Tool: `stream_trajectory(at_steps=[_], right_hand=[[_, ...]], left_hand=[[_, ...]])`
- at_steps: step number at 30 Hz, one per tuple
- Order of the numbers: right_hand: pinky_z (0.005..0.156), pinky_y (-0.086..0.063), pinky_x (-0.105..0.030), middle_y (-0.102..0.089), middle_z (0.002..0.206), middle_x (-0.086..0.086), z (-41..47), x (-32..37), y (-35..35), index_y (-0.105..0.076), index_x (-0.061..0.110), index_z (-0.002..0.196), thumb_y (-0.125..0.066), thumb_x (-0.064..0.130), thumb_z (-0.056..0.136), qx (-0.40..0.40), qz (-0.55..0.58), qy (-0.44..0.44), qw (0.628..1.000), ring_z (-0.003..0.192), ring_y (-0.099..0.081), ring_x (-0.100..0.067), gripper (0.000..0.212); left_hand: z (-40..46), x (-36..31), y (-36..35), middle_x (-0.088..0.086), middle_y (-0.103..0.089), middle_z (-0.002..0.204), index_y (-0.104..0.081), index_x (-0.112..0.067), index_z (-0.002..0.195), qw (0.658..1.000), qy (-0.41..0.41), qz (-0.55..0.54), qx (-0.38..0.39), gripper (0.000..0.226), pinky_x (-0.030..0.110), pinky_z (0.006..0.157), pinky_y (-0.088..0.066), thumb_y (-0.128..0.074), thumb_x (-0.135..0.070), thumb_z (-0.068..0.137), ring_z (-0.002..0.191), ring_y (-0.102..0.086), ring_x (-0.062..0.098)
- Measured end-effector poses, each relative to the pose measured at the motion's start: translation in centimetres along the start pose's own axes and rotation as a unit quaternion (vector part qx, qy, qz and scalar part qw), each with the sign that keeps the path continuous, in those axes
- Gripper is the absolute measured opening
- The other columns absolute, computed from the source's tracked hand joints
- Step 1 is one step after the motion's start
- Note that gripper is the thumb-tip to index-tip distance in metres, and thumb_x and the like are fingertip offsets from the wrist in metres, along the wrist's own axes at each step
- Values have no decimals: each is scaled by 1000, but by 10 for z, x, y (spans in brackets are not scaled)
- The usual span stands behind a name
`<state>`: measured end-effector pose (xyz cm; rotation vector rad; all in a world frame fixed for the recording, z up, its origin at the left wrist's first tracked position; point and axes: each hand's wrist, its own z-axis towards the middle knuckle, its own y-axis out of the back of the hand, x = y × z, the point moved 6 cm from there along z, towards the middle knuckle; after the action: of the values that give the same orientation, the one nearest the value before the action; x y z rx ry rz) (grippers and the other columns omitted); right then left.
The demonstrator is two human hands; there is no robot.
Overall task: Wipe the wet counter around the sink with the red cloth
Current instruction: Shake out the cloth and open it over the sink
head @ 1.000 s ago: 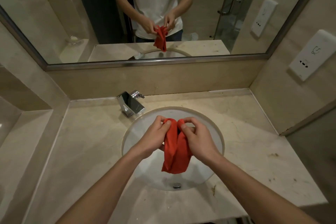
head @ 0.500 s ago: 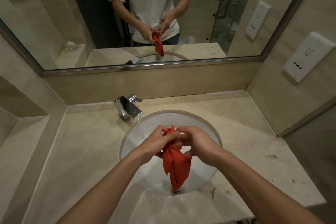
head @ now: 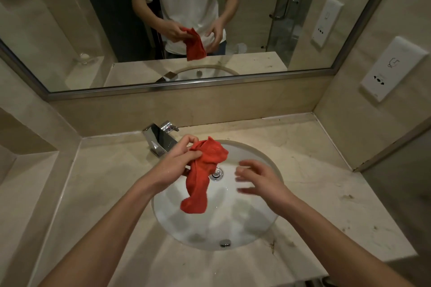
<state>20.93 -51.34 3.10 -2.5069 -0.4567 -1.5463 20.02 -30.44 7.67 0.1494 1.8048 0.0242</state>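
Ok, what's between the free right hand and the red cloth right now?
In the head view, only bare white sink basin and its chrome drain plug lie between the right hand and the red cloth, which the left hand holds.

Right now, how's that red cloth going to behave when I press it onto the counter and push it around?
Probably floppy: the red cloth hangs in a limp twisted strip from the left hand over the sink. It will likely bunch up unless spread flat. It looks light, since one hand's grip holds it while the right hand is off it.

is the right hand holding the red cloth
No, the right hand is open and apart from the red cloth, which only the left hand grips.
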Motion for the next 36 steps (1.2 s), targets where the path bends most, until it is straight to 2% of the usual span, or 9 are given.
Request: stream_trajectory(at_steps=[3, 5, 10, 14, 19, 22, 25, 30, 36], right_hand=[[106, -46, -34, -61, 127, 5, 10, 3, -5, -51, 23, 134, -81, 44, 66, 20, 12, 42, 999, 119, -60, -7, 77], [107, -44, -33, -63, 131, 4, 17, 5, -15, -50, 23, 137, -85, 42, 66, 78, 53, 45, 995, 120, -61, -9, 82], [81, -56, -37, -67, 85, -8, 15, 23, -21, -69, 11, 89, -80, 21, 81, 111, 55, 103, 987, 80, -65, -21, 18], [65, -54, -30, -63, 78, -3, 9, 40, -12, -67, 9, 87, -70, 17, 91, 58, 44, 146, 987, 73, -61, -16, 9], [56, -45, -19, -63, 68, 7, 6, 49, -8, -69, 12, 83, -69, 21, 93, 19, 6, 169, 985, 64, -59, -8, 13], [51, -42, -16, -62, 62, 11, 6, 48, -4, -68, 8, 87, -68, 20, 94, 0, 33, 147, 989, 56, -57, -4, 14], [57, -45, -22, -65, 69, 5, 5, 52, 3, -71, 7, 91, -70, 25, 92, -12, 26, 147, 989, 64, -59, -9, 18], [66, -50, -21, -72, 79, 1, -1, 63, 5, -76, 8, 90, -72, 16, 90, -19, 0, 188, 982, 76, -66, -10, 9], [76, -58, -30, -77, 96, -10, -11, 65, 6, -77, 5, 102, -72, 11, 88, 44, -4, 192, 980, 89, -73, -20, 16]], left_hand=[[-2, -11, 6, -5, -49, 69, -52, -26, 90, 998, -8, -57, 32, 12, 24, 53, -30, -60, -16, 90, 58, -42, 10], [-4, -16, 9, -1, -48, 75, -57, -30, 87, 995, -8, -85, 47, 12, 29, 58, -27, -65, -23, 81, 65, -40, 13], [-10, -14, 22, -8, -48, 70, -47, -26, 92, 999, -11, -32, 40, 16, 21, 50, -30, -62, -20, 90, 56, -39, 7], [-14, -5, 33, -3, -52, 67, -42, -15, 97, 998, -1, 49, 27, 10, 21, 51, -40, -49, -10, 101, 57, -45, 11], [-10, 11, 36, 9, -51, 64, -46, -10, 100, 996, 11, 85, -1, 11, 28, 50, -47, -55, -16, 99, 55, -49, 19], [-10, 20, 24, 5, -70, 78, -55, -12, 121, 999, 26, -28, 30, 52, 25, 58, -52, -79, -29, 79, 66, -65, 14], [-14, 41, 8, 20, -70, 110, -57, -6, 130, 981, 34, -166, 99, 83, 30, 76, -57, -94, -20, 58, 92, -71, 24], [-16, 69, -9, 16, -72, 102, -63, 0, 119, 985, 59, -153, 47, 62, 29, 67, -56, -83, -6, 60, 84, -71, 23], [-17, 59, 7, 7, -71, 112, -62, -29, 123, 996, 38, -75, 20, 54, 35, 72, -58, -83, -15, 75, 101, -70, 22]])
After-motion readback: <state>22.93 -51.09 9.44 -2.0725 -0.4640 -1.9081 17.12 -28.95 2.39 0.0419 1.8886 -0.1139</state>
